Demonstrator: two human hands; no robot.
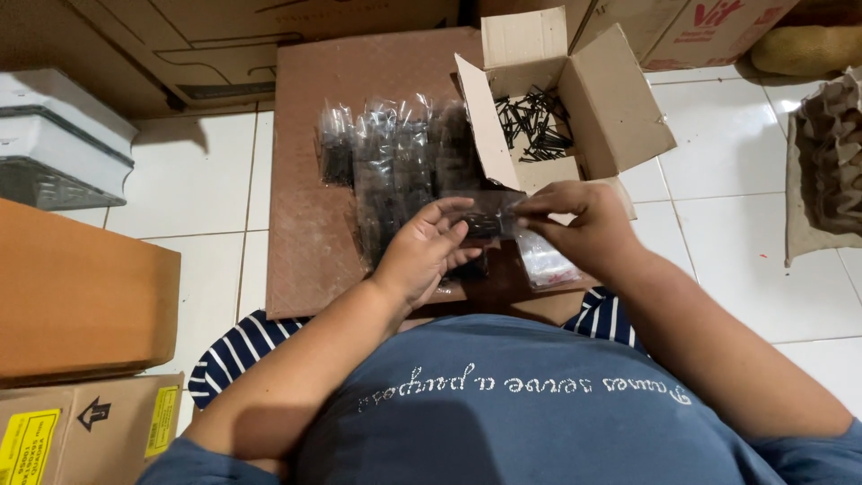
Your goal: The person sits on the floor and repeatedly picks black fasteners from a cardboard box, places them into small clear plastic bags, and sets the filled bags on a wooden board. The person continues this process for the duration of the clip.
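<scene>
Here both hands hold one small clear bag (489, 216) of black screws.
It lies crosswise between them; left hand (426, 251) fingers cup it, right hand (575, 224) fingers pinch its right end.

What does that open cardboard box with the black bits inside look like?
The small cardboard box is plain brown, its flaps folded up and outward. It stands open on a brown board on the tiled floor, just beyond the person's hands. Loose black screws lie heaped inside. Rows of filled clear bags lie beside it.
</scene>
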